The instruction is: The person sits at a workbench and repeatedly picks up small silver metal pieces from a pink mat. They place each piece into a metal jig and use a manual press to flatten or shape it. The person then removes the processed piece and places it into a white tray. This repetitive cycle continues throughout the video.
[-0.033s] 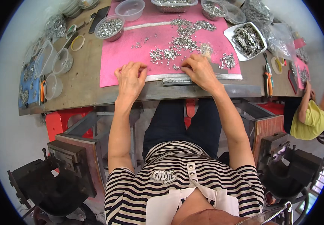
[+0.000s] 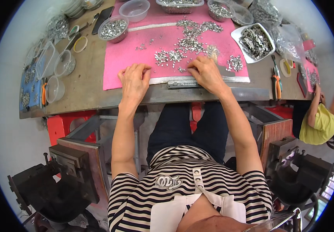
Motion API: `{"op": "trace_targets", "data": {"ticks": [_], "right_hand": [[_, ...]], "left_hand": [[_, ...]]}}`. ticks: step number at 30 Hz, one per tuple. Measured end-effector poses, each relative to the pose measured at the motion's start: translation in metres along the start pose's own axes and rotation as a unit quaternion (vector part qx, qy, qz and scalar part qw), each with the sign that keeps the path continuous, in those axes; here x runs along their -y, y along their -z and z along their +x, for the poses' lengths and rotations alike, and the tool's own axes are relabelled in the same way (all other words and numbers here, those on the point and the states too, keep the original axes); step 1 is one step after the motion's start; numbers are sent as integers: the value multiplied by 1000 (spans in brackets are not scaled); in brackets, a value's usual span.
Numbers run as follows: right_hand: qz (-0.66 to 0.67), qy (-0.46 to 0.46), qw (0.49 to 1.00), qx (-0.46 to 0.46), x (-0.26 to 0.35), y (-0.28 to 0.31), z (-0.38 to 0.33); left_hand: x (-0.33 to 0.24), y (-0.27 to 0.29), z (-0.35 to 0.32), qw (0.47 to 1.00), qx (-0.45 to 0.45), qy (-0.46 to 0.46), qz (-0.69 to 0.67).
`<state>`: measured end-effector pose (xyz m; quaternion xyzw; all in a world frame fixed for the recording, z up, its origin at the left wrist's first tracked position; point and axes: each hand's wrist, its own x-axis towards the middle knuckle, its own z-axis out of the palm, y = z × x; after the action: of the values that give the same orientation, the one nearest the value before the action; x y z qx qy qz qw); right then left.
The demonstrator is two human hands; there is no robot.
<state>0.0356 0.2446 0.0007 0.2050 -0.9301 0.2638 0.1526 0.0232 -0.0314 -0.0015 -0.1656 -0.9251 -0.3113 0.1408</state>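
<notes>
My left hand (image 2: 134,80) rests at the front left of a pink mat (image 2: 116,54), its fingers curled and the thumb close to the index fingertip. Whatever may be between them is too small to make out. My right hand (image 2: 207,74) is pinched closed above the mat's front edge; its fingertips touch down beside a few small silvery metal pieces (image 2: 181,70). Below it lies a narrow metal bar (image 2: 182,84), partly covered by that hand. Beyond both hands spreads a loose pile of small shiny metal parts (image 2: 190,44).
Clear tubs of metal parts (image 2: 113,29) stand at the back, with a white square dish of darker metal pieces (image 2: 255,41) on the right. Orange-handled pliers (image 2: 277,86) lie right of the mat. At far right sits another person in a yellow top (image 2: 319,123).
</notes>
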Motion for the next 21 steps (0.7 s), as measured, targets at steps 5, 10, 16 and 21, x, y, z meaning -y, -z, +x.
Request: {"op": "trace_targets", "data": {"ticks": [5, 10, 16, 21], "right_hand": [[-11, -16, 1000, -21, -1, 4, 1], [-84, 21, 994, -64, -9, 14, 0], [-22, -25, 999, -14, -10, 14, -6], [-24, 18, 999, -13, -18, 12, -5]], "left_hand": [[-6, -4, 1, 999, -8, -42, -19], [5, -7, 5, 997, 14, -68, 15], [7, -19, 11, 992, -36, -110, 42], [11, -26, 12, 986, -68, -143, 50]]}}
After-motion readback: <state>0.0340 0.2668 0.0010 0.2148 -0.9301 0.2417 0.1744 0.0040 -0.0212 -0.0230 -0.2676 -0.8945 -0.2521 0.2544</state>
